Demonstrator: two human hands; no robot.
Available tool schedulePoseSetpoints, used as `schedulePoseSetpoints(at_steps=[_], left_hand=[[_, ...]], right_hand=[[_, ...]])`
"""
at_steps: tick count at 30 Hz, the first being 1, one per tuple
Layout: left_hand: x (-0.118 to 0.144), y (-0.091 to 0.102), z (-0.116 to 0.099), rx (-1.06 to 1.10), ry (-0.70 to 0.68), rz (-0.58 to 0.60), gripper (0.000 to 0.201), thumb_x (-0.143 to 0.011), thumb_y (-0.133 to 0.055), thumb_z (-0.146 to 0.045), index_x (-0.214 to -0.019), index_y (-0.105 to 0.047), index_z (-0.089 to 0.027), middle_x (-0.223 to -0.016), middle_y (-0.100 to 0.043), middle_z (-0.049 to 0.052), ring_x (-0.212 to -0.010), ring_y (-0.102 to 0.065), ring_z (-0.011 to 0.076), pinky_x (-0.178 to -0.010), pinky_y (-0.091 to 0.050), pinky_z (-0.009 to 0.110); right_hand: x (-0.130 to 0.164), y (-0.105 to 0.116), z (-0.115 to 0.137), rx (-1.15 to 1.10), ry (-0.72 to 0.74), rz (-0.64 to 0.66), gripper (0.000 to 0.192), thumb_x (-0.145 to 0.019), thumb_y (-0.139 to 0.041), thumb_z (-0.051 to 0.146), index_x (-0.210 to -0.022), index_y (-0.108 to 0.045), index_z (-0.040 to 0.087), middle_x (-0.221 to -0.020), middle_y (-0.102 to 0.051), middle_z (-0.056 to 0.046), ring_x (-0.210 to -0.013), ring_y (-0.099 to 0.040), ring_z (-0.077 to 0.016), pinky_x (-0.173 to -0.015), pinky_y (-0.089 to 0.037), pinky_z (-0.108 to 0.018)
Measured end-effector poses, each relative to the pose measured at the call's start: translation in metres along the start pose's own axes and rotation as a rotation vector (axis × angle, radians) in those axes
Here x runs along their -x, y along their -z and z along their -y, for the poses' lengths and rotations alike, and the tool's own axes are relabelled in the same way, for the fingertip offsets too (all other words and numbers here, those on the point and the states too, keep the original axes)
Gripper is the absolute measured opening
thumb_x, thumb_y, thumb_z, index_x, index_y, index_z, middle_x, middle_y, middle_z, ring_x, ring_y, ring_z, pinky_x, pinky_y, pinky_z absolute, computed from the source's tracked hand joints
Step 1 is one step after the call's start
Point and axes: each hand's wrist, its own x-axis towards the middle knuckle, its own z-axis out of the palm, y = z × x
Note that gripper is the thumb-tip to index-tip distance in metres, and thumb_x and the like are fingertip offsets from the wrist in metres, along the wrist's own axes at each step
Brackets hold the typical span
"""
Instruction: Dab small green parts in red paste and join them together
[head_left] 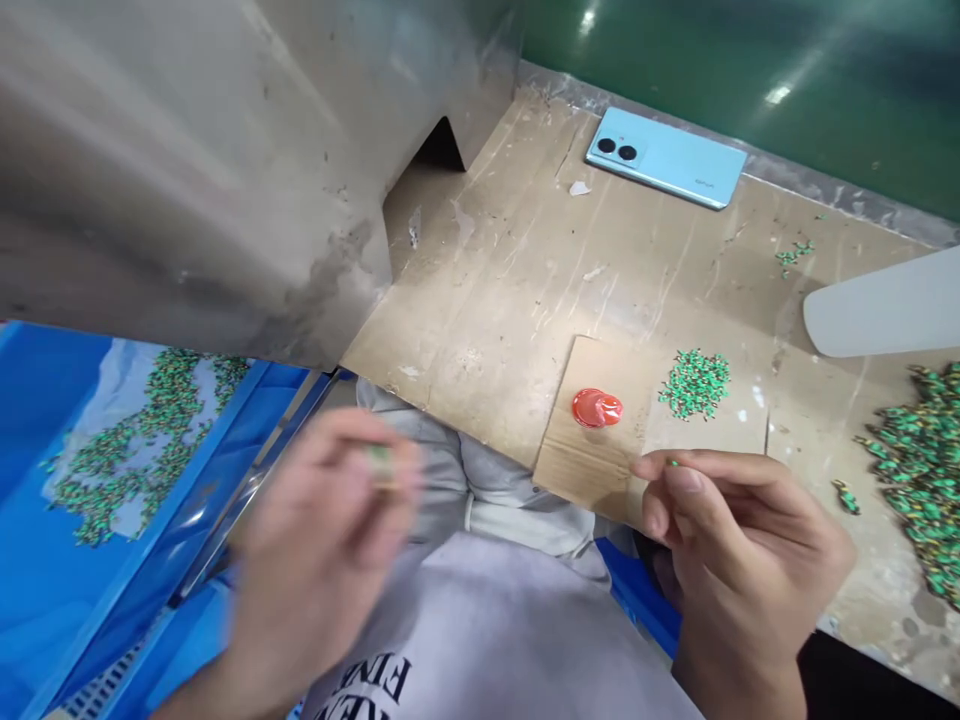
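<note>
My left hand (322, 550) is blurred, held over my lap at the lower left, with a small greenish piece (381, 462) pinched at its fingertips. My right hand (735, 550) rests at the front edge of the worktop, thumb and forefinger pinched on a tiny green part (672, 461). Just beyond it lies a cardboard sheet (600, 460) carrying a red cap (596, 408) and a small heap of green parts (696, 382). A larger pile of green parts (919, 460) spreads at the right edge.
A light blue phone (667, 158) lies face down at the back of the scratched worktop (510, 280). A grey metal housing (187, 170) overhangs the left. Below it, a blue bin (45, 560) holds several green parts on plastic. A white flat object (885, 310) juts in from the right.
</note>
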Motion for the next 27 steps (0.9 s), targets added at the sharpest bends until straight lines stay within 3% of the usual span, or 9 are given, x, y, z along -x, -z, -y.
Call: schedulePoseSetpoints(at_steps=[2, 5, 8, 11, 18, 27], left_hand=[[-0.01, -0.012, 0.019, 0.077, 0.227, 0.271, 0.02, -0.098, -0.075, -0.036, -0.1, -0.065, -0.019, -0.093, -0.077, 0.005, -0.058, -0.054, 0.0061, -0.052, -0.034, 0.019], [-0.025, -0.028, 0.043, 0.083, 0.343, 0.457, 0.029, -0.099, -0.072, -0.042, -0.105, -0.068, -0.014, -0.094, -0.078, 0.011, -0.059, -0.061, 0.01, -0.049, -0.033, 0.021], [-0.034, -0.034, 0.052, 0.081, 0.335, 0.483, 0.033, -0.101, -0.069, -0.044, -0.104, -0.072, -0.012, -0.09, -0.077, 0.011, -0.059, -0.061, 0.0103, -0.048, -0.034, 0.021], [-0.039, -0.032, 0.053, 0.047, 0.325, 0.482, 0.031, -0.102, -0.069, -0.042, -0.101, -0.074, -0.011, -0.087, -0.077, 0.01, -0.058, -0.06, 0.0093, -0.047, -0.034, 0.02], [-0.043, -0.033, 0.051, -0.156, 0.205, 0.44, 0.029, -0.097, -0.08, -0.04, -0.092, -0.067, -0.014, -0.08, -0.073, 0.002, -0.057, -0.055, 0.0064, -0.047, -0.036, 0.018], [-0.034, -0.034, 0.052, -0.303, 0.087, 0.433, 0.019, -0.106, -0.069, -0.032, -0.095, -0.066, -0.016, -0.082, -0.072, -0.001, -0.061, -0.056, 0.0058, -0.054, -0.041, 0.019]], right_hand=[[0.003, -0.004, 0.004, -0.001, 0.013, 0.085, 0.008, -0.097, -0.077, 0.015, -0.099, -0.078, 0.022, -0.092, -0.078, -0.003, -0.055, -0.063, -0.0111, -0.042, -0.046, -0.024], [0.004, -0.011, 0.007, 0.091, 0.114, 0.237, 0.012, -0.099, -0.073, 0.013, -0.098, -0.078, 0.023, -0.093, -0.073, -0.003, -0.08, -0.07, -0.0162, -0.059, -0.055, -0.025], [0.004, -0.015, 0.007, 0.187, 0.228, 0.381, 0.016, -0.101, -0.068, 0.008, -0.102, -0.075, 0.023, -0.095, -0.07, -0.003, -0.09, -0.069, -0.017, -0.073, -0.058, -0.027], [0.003, -0.016, 0.004, 0.25, 0.301, 0.457, 0.018, -0.103, -0.063, 0.005, -0.105, -0.072, 0.021, -0.096, -0.067, -0.003, -0.087, -0.068, -0.0154, -0.075, -0.058, -0.027], [-0.001, -0.015, -0.001, 0.319, 0.473, 0.528, 0.03, -0.099, -0.064, -0.002, -0.12, -0.07, 0.019, -0.103, -0.071, -0.007, -0.093, -0.072, -0.018, -0.08, -0.062, -0.029], [-0.004, -0.01, 0.001, 0.34, 0.564, 0.534, 0.024, -0.097, -0.067, -0.002, -0.113, -0.067, 0.016, -0.097, -0.076, -0.007, -0.085, -0.075, -0.0164, -0.075, -0.063, -0.026]])
